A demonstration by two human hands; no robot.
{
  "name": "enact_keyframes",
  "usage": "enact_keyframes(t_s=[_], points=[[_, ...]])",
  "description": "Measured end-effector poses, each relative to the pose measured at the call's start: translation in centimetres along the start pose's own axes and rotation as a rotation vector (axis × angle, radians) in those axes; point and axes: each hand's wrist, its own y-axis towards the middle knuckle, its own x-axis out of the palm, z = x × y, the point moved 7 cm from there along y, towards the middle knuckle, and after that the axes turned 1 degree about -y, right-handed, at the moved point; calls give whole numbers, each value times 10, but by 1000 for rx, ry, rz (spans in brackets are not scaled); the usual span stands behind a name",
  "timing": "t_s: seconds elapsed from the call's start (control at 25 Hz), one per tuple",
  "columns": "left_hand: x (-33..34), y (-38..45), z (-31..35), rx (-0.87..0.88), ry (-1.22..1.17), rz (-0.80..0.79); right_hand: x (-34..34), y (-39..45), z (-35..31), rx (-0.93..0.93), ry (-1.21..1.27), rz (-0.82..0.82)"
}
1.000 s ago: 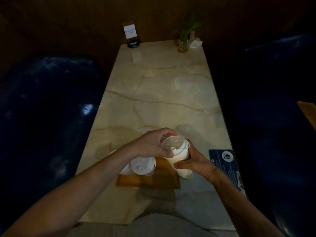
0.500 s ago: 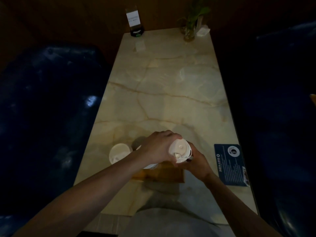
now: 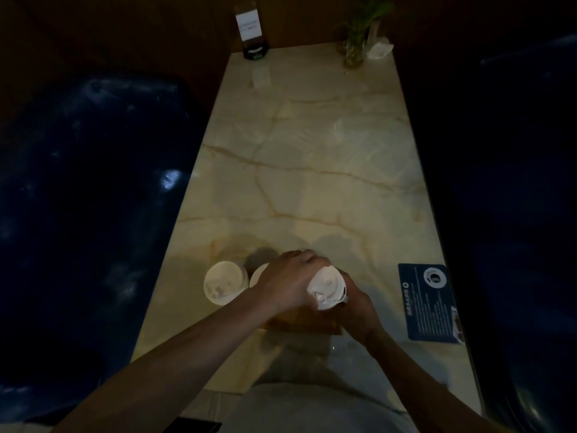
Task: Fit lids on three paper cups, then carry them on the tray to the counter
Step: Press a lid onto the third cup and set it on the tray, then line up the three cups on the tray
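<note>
A white lid (image 3: pixel 327 288) sits on top of a paper cup near the table's front edge. My left hand (image 3: pixel 285 284) presses on the lid's left rim from above. My right hand (image 3: pixel 359 307) wraps the cup's body from the right; the cup itself is mostly hidden. Two other lidded cups stand to the left: one (image 3: pixel 224 287) in full view, the other (image 3: pixel 258 275) half hidden behind my left hand. A brown wooden tray (image 3: pixel 307 321) lies under my hands, largely covered.
The marble table (image 3: pixel 312 170) runs away from me. A dark blue card (image 3: pixel 432 303) lies at the right edge. At the far end stand a sign holder (image 3: pixel 251 32), a plant in a glass (image 3: pixel 356 42) and a napkin (image 3: pixel 379 51). Dark blue seats flank both sides.
The lid was tilted above the cup a second ago; now it lies flat on the cup under my left hand. The view has tipped downward, so both other cups show.
</note>
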Motion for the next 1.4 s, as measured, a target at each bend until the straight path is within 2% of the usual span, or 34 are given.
enact_keyframes(t_s=[0.32,0.48,0.64,0.88,1.0,1.08,1.12,1.16,1.24,1.32,1.4], points=[[3,-5,0,41,5,-10,2,-7,-11,-41,9,34],[9,-13,-4,78,-6,48,4,-5,-4,6,15,12],[16,-16,-7,96,7,94,6,-4,-14,-39,-21,-35],[11,-32,-9,131,-16,161,-4,-20,-35,-107,21,62],[-6,-62,-18,56,-105,307,-12,-29,-10,-8,-16,61],[-14,-94,-29,32,-180,455,-18,-38,21,115,-159,53],[-11,-110,-36,16,-232,461,-21,-42,36,183,-268,39],[-2,-124,-44,-5,-289,398,-22,-48,48,232,-374,10],[33,-149,-64,-55,-364,96,-18,-62,61,266,-536,-68],[68,-170,-94,-103,-325,-151,-12,-73,66,292,-627,-139],[96,-182,-136,-206,-275,-297,-9,-80,73,337,-649,-159]])
